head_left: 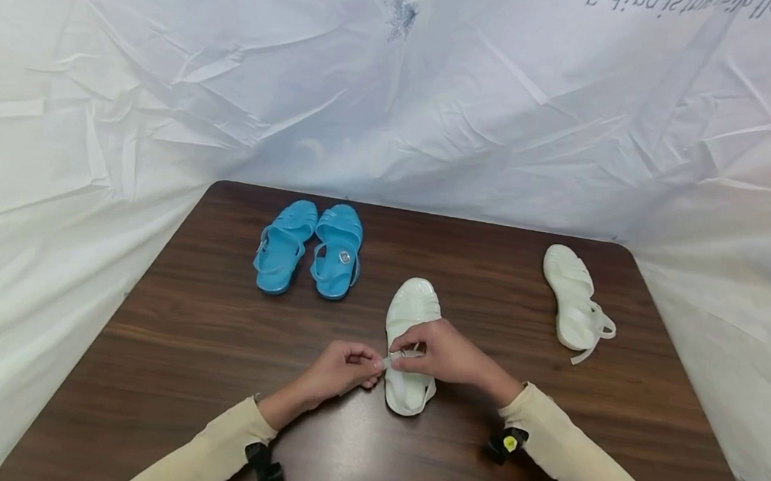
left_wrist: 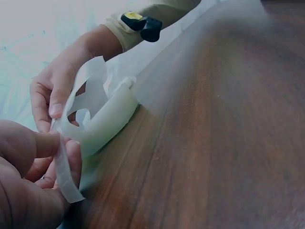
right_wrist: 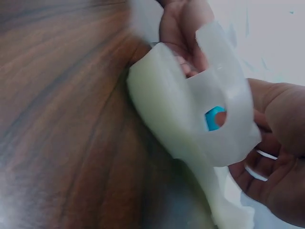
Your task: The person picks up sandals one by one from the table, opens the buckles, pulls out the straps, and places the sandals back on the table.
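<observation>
A white jelly sandal lies toe-away on the table between both hands. My left hand is at its left side, pinching the free end of the ankle strap between thumb and fingers. Across the sandal's top reaches my right hand, its thumb and fingers pinching the strap beside the buckle. In the right wrist view the sandal's heel part and curved strap stand close to the right fingers. The fingers partly hide the buckle.
Two blue sandals sit side by side at the back left of the dark wooden table. A second white sandal, its strap loose, lies at the back right. White sheeting hangs behind the table and along its sides.
</observation>
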`<act>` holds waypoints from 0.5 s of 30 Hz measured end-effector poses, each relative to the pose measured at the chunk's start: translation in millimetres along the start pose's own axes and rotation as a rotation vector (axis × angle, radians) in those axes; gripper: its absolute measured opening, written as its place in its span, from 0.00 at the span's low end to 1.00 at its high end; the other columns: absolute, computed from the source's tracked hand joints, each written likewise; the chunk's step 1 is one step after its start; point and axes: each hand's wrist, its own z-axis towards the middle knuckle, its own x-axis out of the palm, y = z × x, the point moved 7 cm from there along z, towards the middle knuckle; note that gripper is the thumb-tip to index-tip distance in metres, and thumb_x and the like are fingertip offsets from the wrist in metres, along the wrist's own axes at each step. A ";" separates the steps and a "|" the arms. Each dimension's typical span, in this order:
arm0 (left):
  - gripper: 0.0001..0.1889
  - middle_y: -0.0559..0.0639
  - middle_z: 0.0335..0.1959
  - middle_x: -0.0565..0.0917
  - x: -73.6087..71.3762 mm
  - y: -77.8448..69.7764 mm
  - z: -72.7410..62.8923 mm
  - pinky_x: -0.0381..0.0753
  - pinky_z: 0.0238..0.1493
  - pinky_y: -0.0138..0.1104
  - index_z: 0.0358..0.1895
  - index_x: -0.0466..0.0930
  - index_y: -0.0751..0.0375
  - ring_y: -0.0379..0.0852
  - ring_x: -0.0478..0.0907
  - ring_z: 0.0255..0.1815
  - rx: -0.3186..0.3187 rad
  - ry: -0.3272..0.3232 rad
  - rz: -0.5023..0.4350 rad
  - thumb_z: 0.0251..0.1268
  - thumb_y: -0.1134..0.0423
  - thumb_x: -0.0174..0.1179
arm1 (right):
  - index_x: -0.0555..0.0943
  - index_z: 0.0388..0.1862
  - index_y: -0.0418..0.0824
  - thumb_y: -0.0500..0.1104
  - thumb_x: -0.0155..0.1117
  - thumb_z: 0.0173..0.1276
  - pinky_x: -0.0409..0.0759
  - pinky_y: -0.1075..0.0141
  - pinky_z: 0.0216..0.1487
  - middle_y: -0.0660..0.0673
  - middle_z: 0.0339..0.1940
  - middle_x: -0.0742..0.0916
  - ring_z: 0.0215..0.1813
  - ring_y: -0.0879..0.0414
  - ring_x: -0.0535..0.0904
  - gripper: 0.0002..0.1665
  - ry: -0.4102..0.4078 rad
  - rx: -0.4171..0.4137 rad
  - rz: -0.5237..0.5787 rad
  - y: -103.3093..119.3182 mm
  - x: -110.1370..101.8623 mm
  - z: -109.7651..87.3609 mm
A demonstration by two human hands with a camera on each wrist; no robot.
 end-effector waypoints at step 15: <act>0.10 0.50 0.30 0.86 1.0 -5.7 9.0 0.82 0.34 0.30 0.44 0.86 0.75 0.39 0.80 0.29 0.054 0.003 0.022 0.72 0.68 0.63 | 0.91 0.40 0.49 0.44 0.76 0.65 0.82 0.70 0.41 0.58 0.37 0.90 0.39 0.69 0.82 0.05 -0.120 -0.105 -0.077 7.2 8.2 -4.3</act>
